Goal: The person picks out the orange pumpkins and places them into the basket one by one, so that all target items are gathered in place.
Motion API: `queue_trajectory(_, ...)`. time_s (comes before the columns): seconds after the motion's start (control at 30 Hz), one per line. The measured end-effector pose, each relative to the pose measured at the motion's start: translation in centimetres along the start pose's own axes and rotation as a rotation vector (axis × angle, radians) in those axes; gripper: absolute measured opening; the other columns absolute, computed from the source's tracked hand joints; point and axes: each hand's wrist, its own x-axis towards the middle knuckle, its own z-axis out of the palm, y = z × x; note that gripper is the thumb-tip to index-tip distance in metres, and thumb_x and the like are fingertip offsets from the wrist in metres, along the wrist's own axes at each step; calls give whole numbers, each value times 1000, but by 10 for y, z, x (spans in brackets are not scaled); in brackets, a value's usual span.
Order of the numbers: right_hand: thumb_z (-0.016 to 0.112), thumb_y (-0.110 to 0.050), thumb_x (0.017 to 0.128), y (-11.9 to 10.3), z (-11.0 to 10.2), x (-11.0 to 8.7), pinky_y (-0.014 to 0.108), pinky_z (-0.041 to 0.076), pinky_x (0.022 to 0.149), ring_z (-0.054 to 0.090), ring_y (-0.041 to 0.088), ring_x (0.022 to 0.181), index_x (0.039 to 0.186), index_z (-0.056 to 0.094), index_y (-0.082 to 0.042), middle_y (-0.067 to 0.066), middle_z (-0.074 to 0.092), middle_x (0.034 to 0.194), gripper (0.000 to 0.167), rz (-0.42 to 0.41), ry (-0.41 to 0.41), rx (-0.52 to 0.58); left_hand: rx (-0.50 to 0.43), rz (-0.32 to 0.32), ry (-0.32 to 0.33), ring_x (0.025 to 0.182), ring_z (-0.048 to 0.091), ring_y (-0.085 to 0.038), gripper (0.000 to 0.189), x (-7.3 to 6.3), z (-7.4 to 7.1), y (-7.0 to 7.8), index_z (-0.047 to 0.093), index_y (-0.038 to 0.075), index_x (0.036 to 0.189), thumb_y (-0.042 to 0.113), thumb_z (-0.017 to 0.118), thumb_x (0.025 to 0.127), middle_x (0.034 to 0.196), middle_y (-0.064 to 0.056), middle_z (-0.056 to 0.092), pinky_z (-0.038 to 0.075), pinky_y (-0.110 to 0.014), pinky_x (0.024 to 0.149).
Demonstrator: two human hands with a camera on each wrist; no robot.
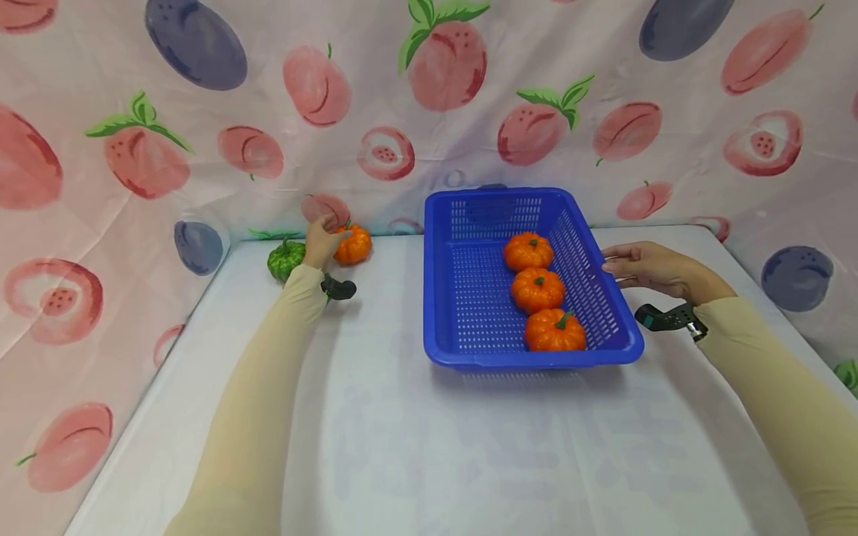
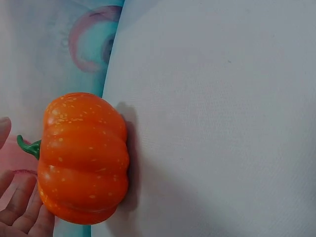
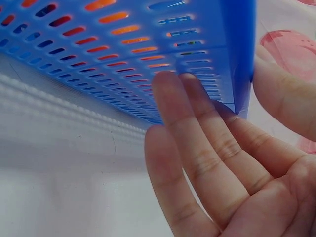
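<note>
My left hand (image 1: pixel 322 244) reaches to the back left of the table, beside an orange pumpkin (image 1: pixel 355 246). In the left wrist view its spread fingers (image 2: pixel 22 210) lie by the stem side of that pumpkin, and the thumb stays apart from it. A green pumpkin (image 1: pixel 284 259) sits just left of this hand. On the right, my right hand (image 1: pixel 653 269) is at the side of a blue basket (image 1: pixel 432 298). Its extended fingers (image 3: pixel 175 113) reach under the rim by the slotted wall, with the thumb at the rim's outer edge. Three orange pumpkins (image 1: pixel 538 290) form a row inside the basket.
A white-covered table (image 1: pixel 375 432) lies under everything. Behind and at the sides hangs a fruit-print cloth (image 1: pixel 268 97). Dark wrist devices (image 1: pixel 340 289) sit on both forearms.
</note>
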Motion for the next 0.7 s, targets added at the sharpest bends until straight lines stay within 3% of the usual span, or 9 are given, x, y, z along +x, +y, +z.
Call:
queue_trajectory(0.23,51,-31,97,-2,1,0,43,49,99,63,1,95,144,24,8,-12,66,109,67,0,2,5,9,-2,-7,135,38,-32,60,1,0,-3,31,-3,144,2,58,90,146,-21,38,36,-37,112)
queue_trajectory(0.43,51,-31,97,0,0,2,43,49,98,62,1,95,144,23,8,-2,65,117,67,1,6,-11,20,8,-18,132,42,-32,58,2,0,-5,35,-2,143,2,59,90,144,-20,42,38,-38,110)
queue_trajectory(0.7,51,-29,97,-1,1,1,41,50,97,63,1,94,144,24,8,-9,66,110,66,0,8,4,32,33,7,133,42,-31,57,2,8,-8,39,-2,141,1,61,88,142,-20,44,36,-35,112)
